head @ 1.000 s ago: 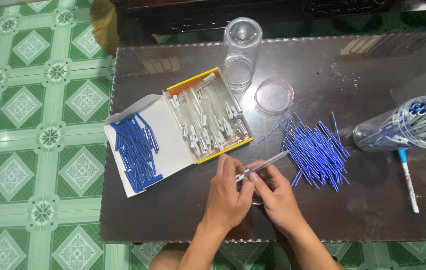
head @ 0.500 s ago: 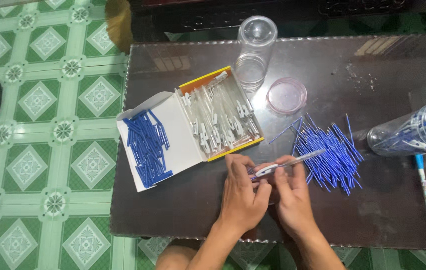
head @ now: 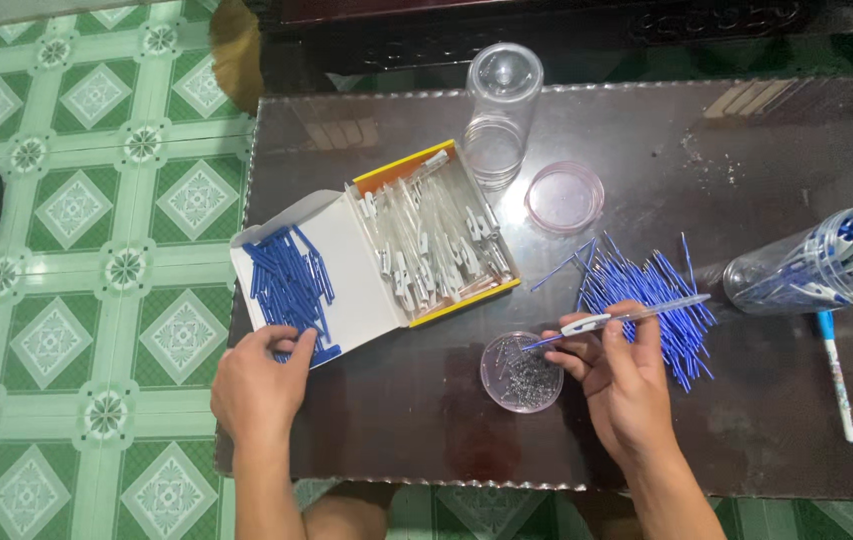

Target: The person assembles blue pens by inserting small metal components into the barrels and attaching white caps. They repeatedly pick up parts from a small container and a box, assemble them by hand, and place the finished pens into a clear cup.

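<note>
1. Pinched in right hand (head: pixel 626 385): clear pen barrel (head: pixel 636 317), over small round dish of springs (head: pixel 521 372), beside blue refill pile (head: pixel 646 295)
2. Left hand (head: pixel 258 385) now away from pen, fingers curled on blue caps (head: pixel 286 285) in white lid
3. Open yellow-edged box (head: pixel 436 235) of barrels at table centre; clear jar (head: pixel 826 262) of pens lying far right

One head-worn camera looks steeply down, fairly near, onto the dark table (head: pixel 766 150) (no second view).
</note>
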